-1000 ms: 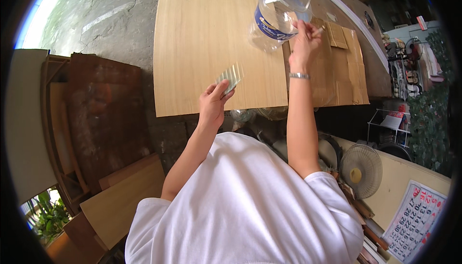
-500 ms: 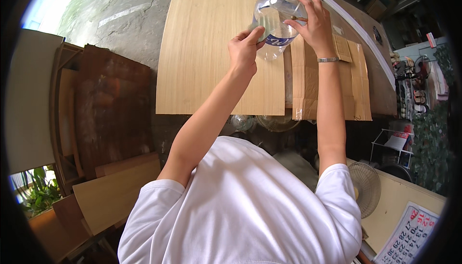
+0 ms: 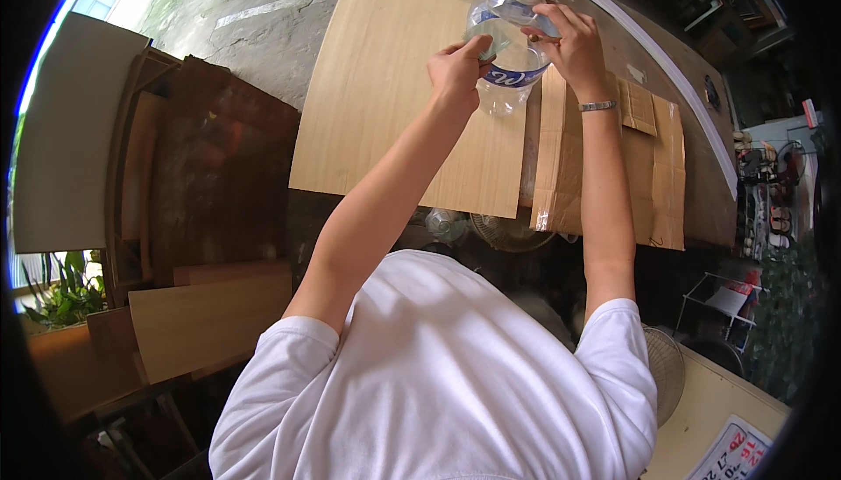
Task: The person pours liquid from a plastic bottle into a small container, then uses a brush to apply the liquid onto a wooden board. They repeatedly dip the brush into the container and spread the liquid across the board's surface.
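A big clear plastic bottle (image 3: 511,93) with a white cap and a blue label band stands upright over the boards. My left hand (image 3: 457,68) is closed at its left side, the thumb pressed on a thin pale green piece (image 3: 496,41) whose kind I cannot make out. Bent over the bottle's right shoulder, my right hand (image 3: 574,49) grips it with curled fingers. A small round brownish thing (image 3: 533,38) shows by the right thumb; whether it is held is unclear. A metal-banded watch or bracelet (image 3: 598,106) circles my right wrist.
Beneath the bottle lie a pale wooden board (image 3: 385,86) and a folded cardboard piece (image 3: 653,165) on a brown table. A long white strip (image 3: 657,64) runs along the far right side. Dark wooden panels (image 3: 223,156) stand at left, and a fan (image 3: 663,370) at lower right.
The view has shifted and tilted slightly. My right fingers sit a little lower and more curled on the bottle. Both hands stay at its sides.
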`<state>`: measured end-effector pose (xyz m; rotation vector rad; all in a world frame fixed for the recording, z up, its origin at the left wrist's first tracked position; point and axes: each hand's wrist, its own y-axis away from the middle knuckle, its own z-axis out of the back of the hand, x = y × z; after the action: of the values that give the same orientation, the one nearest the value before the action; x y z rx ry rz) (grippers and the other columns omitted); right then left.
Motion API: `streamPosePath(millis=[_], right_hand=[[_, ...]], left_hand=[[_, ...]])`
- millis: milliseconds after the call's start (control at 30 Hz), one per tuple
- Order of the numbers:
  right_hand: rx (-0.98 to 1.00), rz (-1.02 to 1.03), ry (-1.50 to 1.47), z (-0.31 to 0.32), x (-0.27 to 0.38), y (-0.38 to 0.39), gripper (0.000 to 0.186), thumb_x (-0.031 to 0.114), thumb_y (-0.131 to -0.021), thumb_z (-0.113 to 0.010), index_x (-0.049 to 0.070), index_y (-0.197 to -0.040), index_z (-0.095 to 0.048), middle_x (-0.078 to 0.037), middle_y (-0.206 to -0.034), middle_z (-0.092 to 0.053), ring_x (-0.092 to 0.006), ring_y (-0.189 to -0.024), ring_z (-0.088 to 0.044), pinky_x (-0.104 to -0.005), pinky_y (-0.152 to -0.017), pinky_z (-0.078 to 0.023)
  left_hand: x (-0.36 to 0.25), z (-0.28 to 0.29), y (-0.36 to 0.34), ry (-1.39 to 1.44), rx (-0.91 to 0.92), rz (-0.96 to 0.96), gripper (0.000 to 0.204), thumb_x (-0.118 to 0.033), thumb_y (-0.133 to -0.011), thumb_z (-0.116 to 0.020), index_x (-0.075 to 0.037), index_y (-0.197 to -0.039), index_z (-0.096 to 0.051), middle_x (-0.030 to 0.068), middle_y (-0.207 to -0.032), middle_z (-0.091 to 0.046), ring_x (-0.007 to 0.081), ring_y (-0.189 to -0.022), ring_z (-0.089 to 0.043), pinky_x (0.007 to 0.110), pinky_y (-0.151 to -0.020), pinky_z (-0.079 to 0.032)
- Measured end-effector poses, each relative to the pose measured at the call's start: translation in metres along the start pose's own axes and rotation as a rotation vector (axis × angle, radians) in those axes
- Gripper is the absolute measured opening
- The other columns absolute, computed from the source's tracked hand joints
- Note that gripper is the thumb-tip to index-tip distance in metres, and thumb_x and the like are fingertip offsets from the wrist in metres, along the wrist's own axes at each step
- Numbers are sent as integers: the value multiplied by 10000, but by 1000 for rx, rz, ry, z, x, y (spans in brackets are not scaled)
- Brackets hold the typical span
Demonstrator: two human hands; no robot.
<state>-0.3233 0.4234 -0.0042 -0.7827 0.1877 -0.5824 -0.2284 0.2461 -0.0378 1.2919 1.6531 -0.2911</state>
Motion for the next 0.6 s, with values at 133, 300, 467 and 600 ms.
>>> streamPosePath(millis=[133,300,467,600], right_hand=[[6,5,9,0,-5,2,426,83,-752,-758,152,-1150,-624,-31,-1116,-706,-268,-1030,-661,-390,-870,-459],[10,-19,-21,1,-6,6,397,81,-765,-748,154,-1138,-633,-27,-1103,-708,-260,-1016,-661,-386,-864,-456],[0,-13,-30,2,-5,8,378,99,-777,-752,159,-1133,-640,-23,-1093,-711,-253,-996,-665,-381,-861,-455],[27,-30,-21,4,-6,8,362,112,-785,-752,164,-1126,-643,-18,-1088,-713,-248,-995,-666,-377,-862,-457]], left_hand=[[-5,-13,-3,-41,-36,95,330,-123,-839,-792,86,-1050,-646,155,-967,-669,210,-770,-697,295,-656,-612],[-11,-29,-11,-16,-88,134,391,-58,-776,-821,147,-1030,-604,177,-904,-668,232,-666,-679,317,-496,-577],[-11,-31,-14,-17,-18,146,434,-129,-770,-865,136,-1008,-617,149,-876,-643,226,-661,-674,329,-524,-602],[-19,-13,-7,-100,96,103,473,-198,-781,-872,129,-1015,-622,138,-903,-628,222,-693,-684,316,-553,-612]])
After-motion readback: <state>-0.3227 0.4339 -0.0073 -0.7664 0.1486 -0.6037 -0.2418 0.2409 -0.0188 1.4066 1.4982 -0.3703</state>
